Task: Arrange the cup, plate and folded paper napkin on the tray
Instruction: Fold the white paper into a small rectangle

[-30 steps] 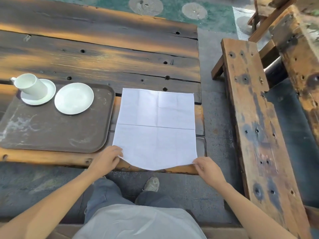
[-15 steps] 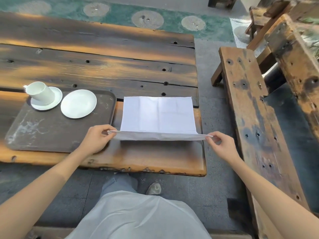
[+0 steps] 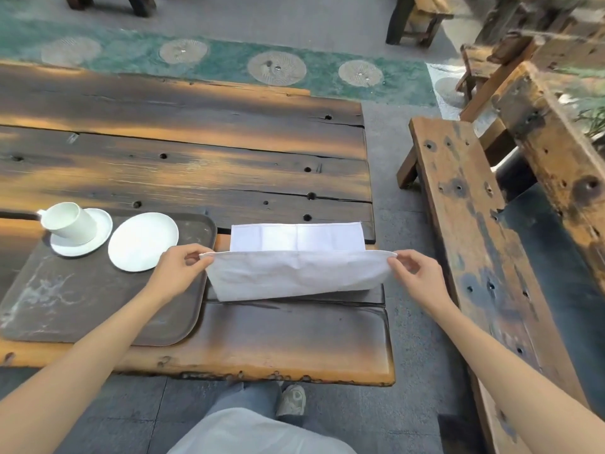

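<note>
A white paper napkin lies on the wooden table just right of the tray, its near half lifted and curling over the far half. My left hand pinches the napkin's left corner, and my right hand pinches its right corner. A dark brown tray sits at the table's near left. On the tray's far end stands a white cup on a white saucer, with a white plate beside it to the right.
The table is rough dark planks with an orange near edge. A long wooden bench runs along the right side. My legs and a shoe show below the table edge, over grey paving.
Both hands lifted the napkin's near edge off the table and carried it away from me, over the far half. The cup, saucer, plate and tray stayed where they were.
</note>
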